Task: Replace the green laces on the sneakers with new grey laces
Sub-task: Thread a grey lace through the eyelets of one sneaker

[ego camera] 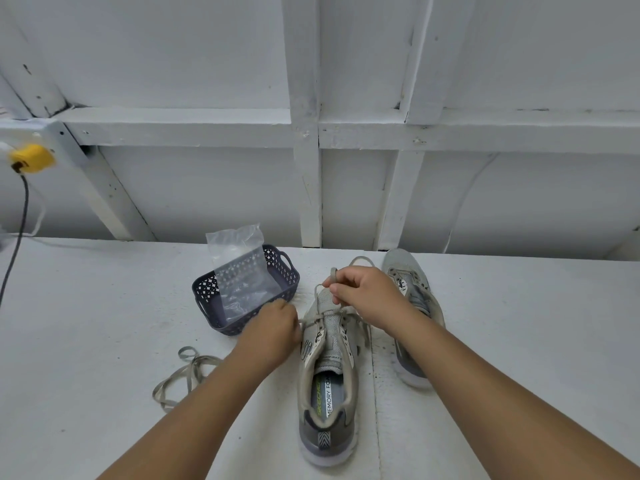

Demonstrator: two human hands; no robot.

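White table (pixel 104 306), rough-painted, set against white framed wall (pixel 207 188). Near sneaker (pixel 327 386), grey, heel toward camera, upright at table centre. Second sneaker (pixel 414 296), grey, just beside it on the right, partly hidden behind the right forearm. Dark slotted basket (pixel 207 292) left of the near sneaker's toe, holding clear plastic bag (pixel 239 268) that leans out over the rear rim. Loose lace (pixel 187 375), greenish-grey, lying tangled on the table well left of the near sneaker, partly under the left forearm. Threaded lace (pixel 320 318), pale grey, crossing the near sneaker's forward eyelets. Left hand (pixel 273 332) at the sneaker's left side, fingers curled, pinching one end of the threaded lace. Right hand (pixel 363 292) above the toe, thumb and fingers closed on the other end, lifted clear. Yellow plug (pixel 31 158) with dark cord at far left wall.
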